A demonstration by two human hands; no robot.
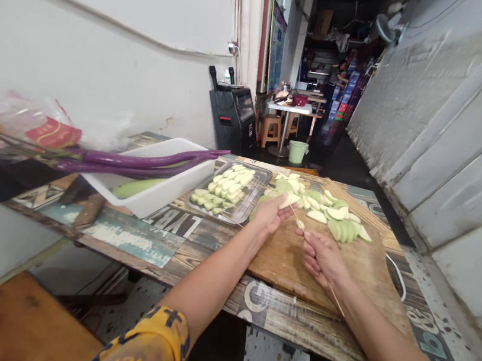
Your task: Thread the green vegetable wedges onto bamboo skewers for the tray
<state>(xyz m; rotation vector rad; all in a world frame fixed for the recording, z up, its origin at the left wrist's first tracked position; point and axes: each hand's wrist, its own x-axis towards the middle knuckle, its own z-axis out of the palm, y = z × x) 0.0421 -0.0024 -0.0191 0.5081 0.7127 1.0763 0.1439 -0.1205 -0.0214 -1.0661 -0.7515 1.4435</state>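
Observation:
Between the fingertips of my left hand (270, 213) is a pale green vegetable slice (289, 201). My right hand (322, 257) is closed around a thin wooden skewer (335, 299), whose lower end sticks out below the palm. Toward the left hand the skewer carries a small pale piece (300, 224), and its tip meets the held slice. Both hands are above a wooden cutting board (278, 264). Beyond them on the board lie many loose slices (331, 210), some fanned in a stack. Left of the board, a clear plastic tray (243, 212) holds rows of skewered slices.
A white tub (147, 208) with long purple eggplants (136, 163) across it and a green vegetable (136, 188) inside stands to the left. Plastic bags (29, 121) lie beyond. Bare skewers (354, 202) rest at the board's far right. A person (334, 77) stands far back.

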